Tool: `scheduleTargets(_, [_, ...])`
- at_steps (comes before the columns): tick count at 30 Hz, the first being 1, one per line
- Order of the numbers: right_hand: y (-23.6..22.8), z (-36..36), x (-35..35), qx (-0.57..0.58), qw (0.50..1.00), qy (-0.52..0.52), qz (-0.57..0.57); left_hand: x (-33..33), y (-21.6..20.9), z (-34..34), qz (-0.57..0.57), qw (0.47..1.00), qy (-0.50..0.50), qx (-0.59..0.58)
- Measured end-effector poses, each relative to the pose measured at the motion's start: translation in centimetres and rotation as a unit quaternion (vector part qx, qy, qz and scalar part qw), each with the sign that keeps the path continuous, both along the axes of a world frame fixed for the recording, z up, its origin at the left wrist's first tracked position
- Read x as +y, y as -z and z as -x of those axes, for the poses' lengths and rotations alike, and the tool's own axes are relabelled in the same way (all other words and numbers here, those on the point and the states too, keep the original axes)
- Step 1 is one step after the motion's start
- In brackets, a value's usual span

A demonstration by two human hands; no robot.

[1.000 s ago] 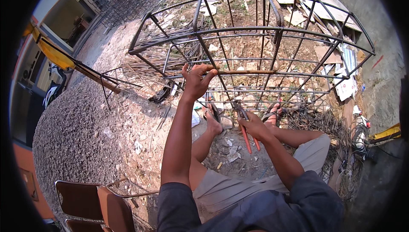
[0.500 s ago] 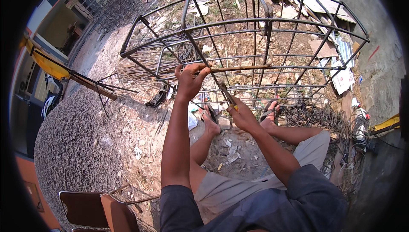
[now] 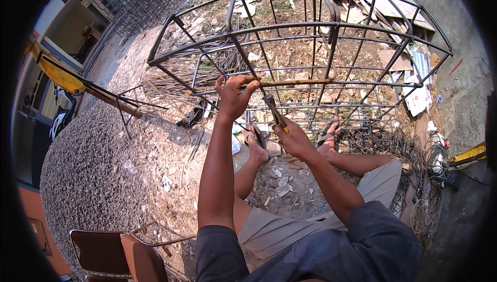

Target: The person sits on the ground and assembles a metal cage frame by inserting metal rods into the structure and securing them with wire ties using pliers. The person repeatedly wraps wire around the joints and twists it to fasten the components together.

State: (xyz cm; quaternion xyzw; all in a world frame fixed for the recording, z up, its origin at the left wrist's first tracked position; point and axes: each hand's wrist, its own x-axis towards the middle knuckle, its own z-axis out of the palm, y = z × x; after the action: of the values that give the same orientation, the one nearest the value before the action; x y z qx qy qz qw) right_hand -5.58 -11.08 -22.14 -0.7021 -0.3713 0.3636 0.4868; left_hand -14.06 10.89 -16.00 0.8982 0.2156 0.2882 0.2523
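Rusty steel made up the rebar cage (image 3: pixel 310 38) that stood on the dirt in front of the seated person, its bars bending toward the rim of the view. The left hand (image 3: pixel 234 95) was raised to the near face of the cage, fingers curled shut around a brownish horizontal bar (image 3: pixel 295 81), with the thumb hooked over the top of it. The right hand (image 3: pixel 294 138) sat lower and just to the right, closed around the handles of a pair of pincers (image 3: pixel 273 110); the tool's dark head pointed up toward the same bar, just below it, though whether it touched the bar could not be made out. The two hands were near each other but apart. Both bare feet in sandals (image 3: pixel 329 136) rested on the ground right at the foot of the cage, so there was little room between legs and steel. To the left lay an open spread of gravel (image 3: pixel 88 178), with a bundle of loose rods (image 3: pixel 196 69) beside the cage's left end. A brown chair (image 3: pixel 119 253) stood at the lower left, well apart from the hands. On the right, a concrete wall (image 3: pixel 466 75) and a tangle of wire (image 3: pixel 409 152) closed in that side.
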Motion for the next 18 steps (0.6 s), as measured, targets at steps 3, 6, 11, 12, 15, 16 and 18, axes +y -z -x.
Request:
scheduleTargets(3, [-0.6, -0.2, 0.6, -0.033, 0.999, -0.003, -0.012, 0.1, 0.1, 0.1, -0.004, 1.000, -0.006, -0.005])
scheduleTargets(6, [-0.4, -0.6, 1.3, -0.073, 0.996, 0.001, -0.042, 0.1, 0.1, 0.1, -0.005, 1.000, -0.001, 0.012])
scheduleTargets(11, [0.0, 0.1, 2.0, -0.177, 0.982, 0.064, -0.009, 0.3, 0.3, 0.2, -0.005, 1.000, -0.001, -0.005])
scheduleTargets(12, [-0.6, 0.3, 1.9, -0.177, 0.982, 0.066, 0.025, 0.3, 0.4, 0.2, -0.008, 1.000, -0.002, -0.015])
scheduleTargets(15, [-0.7, -0.3, 1.9, -0.193, 0.979, 0.056, 0.040, 0.3, 0.5, 0.3, -0.010, 1.000, -0.005, -0.017])
scheduleTargets(16, [-0.8, -1.0, 1.8, -0.037, 0.999, 0.004, 0.031, 0.3, 0.5, 0.3, -0.008, 1.000, -0.003, -0.015])
scheduleTargets(18, [-0.9, -2.8, 1.5, 0.274, 0.957, -0.096, 0.008, 0.4, 0.3, 0.3, -0.007, 1.000, 0.002, -0.011])
